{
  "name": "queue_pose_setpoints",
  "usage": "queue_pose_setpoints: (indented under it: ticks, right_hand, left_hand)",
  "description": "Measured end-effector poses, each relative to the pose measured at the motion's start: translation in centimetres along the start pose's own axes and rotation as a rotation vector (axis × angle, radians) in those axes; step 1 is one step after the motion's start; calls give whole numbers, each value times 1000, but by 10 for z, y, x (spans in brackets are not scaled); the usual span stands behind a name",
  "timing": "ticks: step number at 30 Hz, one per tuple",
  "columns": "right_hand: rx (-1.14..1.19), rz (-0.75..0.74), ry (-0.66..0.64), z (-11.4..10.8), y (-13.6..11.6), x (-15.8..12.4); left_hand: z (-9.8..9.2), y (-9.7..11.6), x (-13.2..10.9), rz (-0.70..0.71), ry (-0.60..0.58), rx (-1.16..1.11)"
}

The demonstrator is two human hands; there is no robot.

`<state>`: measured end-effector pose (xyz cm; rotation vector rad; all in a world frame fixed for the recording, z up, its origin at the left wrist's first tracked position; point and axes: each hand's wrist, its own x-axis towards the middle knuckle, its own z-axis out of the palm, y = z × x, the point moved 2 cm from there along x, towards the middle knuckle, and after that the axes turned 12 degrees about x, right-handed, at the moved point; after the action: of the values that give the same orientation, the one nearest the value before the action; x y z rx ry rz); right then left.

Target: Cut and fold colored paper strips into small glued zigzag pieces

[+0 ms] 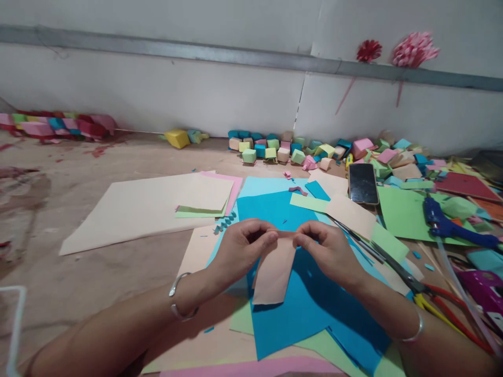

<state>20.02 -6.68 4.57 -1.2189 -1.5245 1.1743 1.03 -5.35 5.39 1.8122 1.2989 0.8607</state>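
A folded strip of peach paper (275, 269) hangs between my two hands over the blue sheets. My left hand (245, 246) pinches its upper left corner between thumb and fingers. At the upper right corner, my right hand (324, 246) grips the same strip in a pinch. The top edge looks folded over, and the strip's lower end points toward me. Beneath it lie blue paper sheets (275, 330), with peach, green and pink sheets under them. Scissors with orange and yellow handles (408, 275) rest just right of my right hand.
Large cream sheets (137, 209) lie at left. A phone (363, 183), a blue glue gun (451, 222) and a purple tool (483, 293) are at right. Small folded paper boxes (271, 146) line the wall. Two paper flowers (415, 50) stick out at the wall rail.
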Motion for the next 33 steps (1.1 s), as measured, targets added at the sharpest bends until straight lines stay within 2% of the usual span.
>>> queue_pose_setpoints:
  ticks: [4,8,13,17,21,25,29,33]
  right_hand:
    - [28,-2,8,1,0,0]
    - [152,-2,34,6,1,-2]
    - [175,38,86,7,3,-4]
    - [223,57,39,6,4,-1]
    - [147,61,-3,8,8,-2]
    - [89,105,-7,10,12,-3]
    - [48,111,-94,13,15,-3]
    - [73,133,-105,15,15,-4]
  left_hand:
    - [-1,0,-2,-2,33,17]
    - [1,-1,-5,-24,68,-36]
    - [6,-1,-6,-39,5,-116]
    - [9,-4,-7,-98,-2,-170]
    - [9,-8,-6,-110,26,-168]
    - [7,-4,-2,-82,-73,-52]
    - [4,7,8,38,-130,163]
    - [11,13,15,85,-238,232]
